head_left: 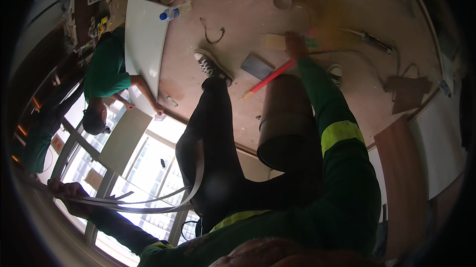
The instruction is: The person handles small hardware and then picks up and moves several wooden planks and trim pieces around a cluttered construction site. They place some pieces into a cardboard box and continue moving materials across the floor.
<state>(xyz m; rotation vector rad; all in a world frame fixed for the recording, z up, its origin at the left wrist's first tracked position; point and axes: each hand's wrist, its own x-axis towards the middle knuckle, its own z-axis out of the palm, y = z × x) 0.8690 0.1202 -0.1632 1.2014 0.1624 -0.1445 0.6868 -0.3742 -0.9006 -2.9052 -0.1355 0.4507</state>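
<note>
My left hand [75,198] is raised at the far left and closed around several long, thin, pale strips [153,206]. The strips curve across to my left knee. My right hand [296,47] reaches down to the floor beside a small tan rectangular piece [274,41]. Its fingers are blurred, so what they grip, if anything, does not show. Close below that hand lies a long red bar [267,79] with a yellowish tip. A flat grey rectangular piece [257,66] lies beside the bar. Between my legs stands a dark brown cylinder [282,118].
A co-worker in a green shirt [106,63] leans over a white panel [144,33] at the left. A water bottle [169,14] lies by its edge. A caulking gun [369,40] rests at the right, with brown sheet pieces [407,92] beyond. Tape rolls [282,1] sit at the far side.
</note>
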